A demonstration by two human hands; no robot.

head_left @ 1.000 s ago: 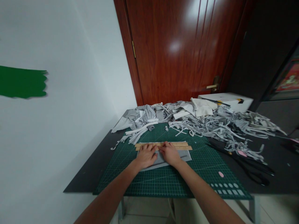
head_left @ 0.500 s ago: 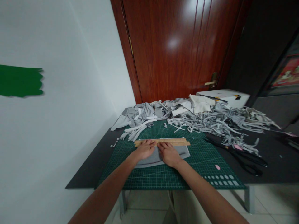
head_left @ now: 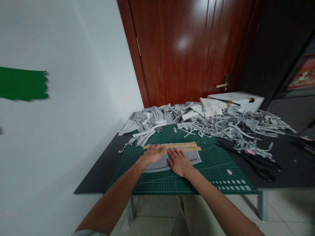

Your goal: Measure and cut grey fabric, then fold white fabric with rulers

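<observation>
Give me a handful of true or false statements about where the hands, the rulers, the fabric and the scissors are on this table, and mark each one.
1. Both hands lie flat on the grey fabric piece. True: left hand, right hand.
2. The wooden rulers lie along the fabric's far edge. True.
3. The black scissors are in the right hand. False: they lie on the table, to the right of the cutting mat.
4. The pile of fabric strips sits between the hands and the person. False: it lies beyond the rulers, toward the door.

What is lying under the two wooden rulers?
A grey cloth piece lies under the wooden rulers, on the green cutting mat. Both hands cover its middle, so nothing shows there.
</observation>
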